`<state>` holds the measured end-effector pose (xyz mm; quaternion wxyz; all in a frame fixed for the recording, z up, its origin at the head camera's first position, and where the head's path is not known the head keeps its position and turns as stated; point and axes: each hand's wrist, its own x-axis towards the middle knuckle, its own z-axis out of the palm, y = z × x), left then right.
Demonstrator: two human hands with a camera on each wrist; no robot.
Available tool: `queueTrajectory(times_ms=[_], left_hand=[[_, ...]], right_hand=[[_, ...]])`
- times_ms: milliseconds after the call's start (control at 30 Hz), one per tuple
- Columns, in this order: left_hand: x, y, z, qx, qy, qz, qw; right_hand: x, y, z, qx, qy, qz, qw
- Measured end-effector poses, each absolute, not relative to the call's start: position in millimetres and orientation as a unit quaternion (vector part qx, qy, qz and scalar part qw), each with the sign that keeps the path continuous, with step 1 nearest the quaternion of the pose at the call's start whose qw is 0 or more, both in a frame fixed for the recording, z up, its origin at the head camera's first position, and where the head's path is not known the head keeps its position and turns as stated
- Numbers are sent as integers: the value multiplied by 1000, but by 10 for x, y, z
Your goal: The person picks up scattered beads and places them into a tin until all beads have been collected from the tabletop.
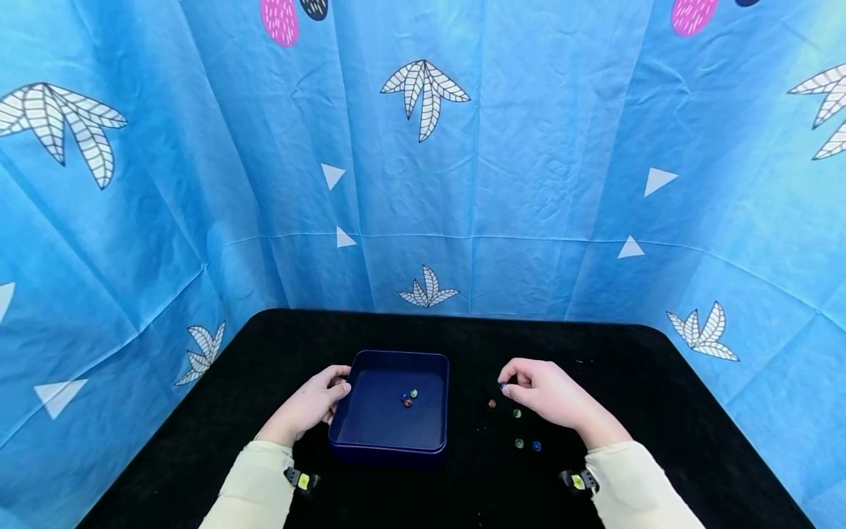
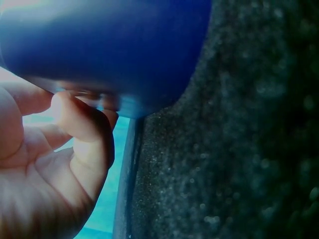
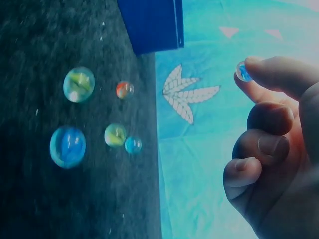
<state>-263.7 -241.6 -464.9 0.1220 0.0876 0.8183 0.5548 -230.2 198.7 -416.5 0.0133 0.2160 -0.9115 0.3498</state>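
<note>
Head view: note a blue marble (image 1: 502, 386) at 3 o'clock from the dark-blue tray (image 1: 370, 422), pinched between thumb and forefinger of the right hand (image 1: 548, 393). Treat as probably glass: light, rigid, smooth, prone to slip or roll, and liable to chip if dropped. Take hold across the widest part, fingertips opposed. Note the left hand (image 1: 313, 404) gripping the tray wall at 9 o'clock, thumb at the rim. Expect stiff, fairly light handling there. Inside, find three marbles (image 1: 407, 402), blue, green and reddish, clustered just toward 3 o'clock from centre. On the black worktop (image 1: 634, 382), find loose marbles (image 1: 518, 444) between 3 and 4 o'clock from the tray.
</note>
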Motion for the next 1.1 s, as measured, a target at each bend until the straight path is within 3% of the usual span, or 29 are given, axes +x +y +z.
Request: queueTrajectory(times_ms=[1100], left_hand=[[-2646,-2401,-4639,81,824,547,122]], right_hand=[[-2519,1034,-3983,251,-905,344,-7]])
